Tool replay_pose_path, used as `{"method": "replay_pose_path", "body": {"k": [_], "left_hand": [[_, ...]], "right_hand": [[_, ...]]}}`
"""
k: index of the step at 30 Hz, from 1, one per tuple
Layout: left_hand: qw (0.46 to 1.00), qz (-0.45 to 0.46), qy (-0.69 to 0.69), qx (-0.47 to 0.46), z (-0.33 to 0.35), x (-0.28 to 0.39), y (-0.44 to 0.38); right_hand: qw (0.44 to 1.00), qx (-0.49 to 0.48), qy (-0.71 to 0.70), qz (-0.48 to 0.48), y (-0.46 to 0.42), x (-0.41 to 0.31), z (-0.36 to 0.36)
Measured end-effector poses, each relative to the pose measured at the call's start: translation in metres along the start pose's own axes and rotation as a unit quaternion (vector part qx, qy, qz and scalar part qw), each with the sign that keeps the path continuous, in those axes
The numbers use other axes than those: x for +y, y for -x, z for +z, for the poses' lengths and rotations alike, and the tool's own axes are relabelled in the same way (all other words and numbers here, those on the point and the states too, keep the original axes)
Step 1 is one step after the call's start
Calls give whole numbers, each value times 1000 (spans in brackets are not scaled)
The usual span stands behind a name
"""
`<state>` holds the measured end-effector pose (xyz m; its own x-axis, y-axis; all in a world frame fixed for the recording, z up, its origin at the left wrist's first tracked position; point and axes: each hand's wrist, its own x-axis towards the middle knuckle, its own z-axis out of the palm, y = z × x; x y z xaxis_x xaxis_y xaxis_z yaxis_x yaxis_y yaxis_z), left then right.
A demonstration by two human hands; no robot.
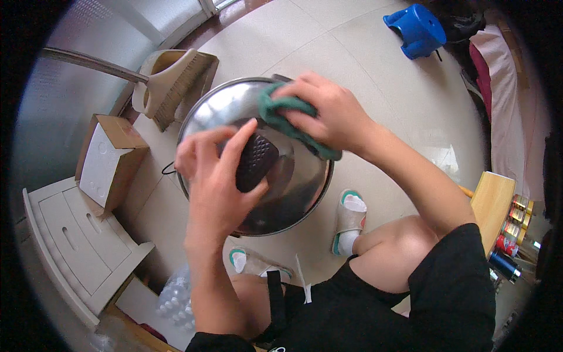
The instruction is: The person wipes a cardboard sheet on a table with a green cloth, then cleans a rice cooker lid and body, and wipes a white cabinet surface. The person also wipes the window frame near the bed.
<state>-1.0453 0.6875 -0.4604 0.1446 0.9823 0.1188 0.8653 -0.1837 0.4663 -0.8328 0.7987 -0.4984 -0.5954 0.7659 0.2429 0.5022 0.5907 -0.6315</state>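
Observation:
A round, shiny metal lid or pan with a dark rim lies before me, above the tiled floor. My left hand grips a black piece with a studded surface over its middle. Whether this piece is a handle fixed to the metal or a loose object, I cannot tell. A folded green cloth is bunched in my right hand, at the upper right part of the metal's rim. Both hands are slightly blurred.
A broom and dustpan stand at the upper left. Below them are an open carton and a pale drawer unit. A blue plastic stool is at the upper right. Several jars line the right side.

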Motion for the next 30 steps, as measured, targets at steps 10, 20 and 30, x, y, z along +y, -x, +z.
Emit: {"method": "replay_pose_path", "body": {"k": [10,20,30], "left_hand": [[989,-141,-22,44,18,5,11],[984,-167,-38,53,29,11,11],[988,-124,-33,80,30,25,20]], "right_hand": [[985,96,-74,126,41,-2,-44],[978,46,-174,108,-12,-16,-29],[988,32,139,-64,27,-13,-3]]}}
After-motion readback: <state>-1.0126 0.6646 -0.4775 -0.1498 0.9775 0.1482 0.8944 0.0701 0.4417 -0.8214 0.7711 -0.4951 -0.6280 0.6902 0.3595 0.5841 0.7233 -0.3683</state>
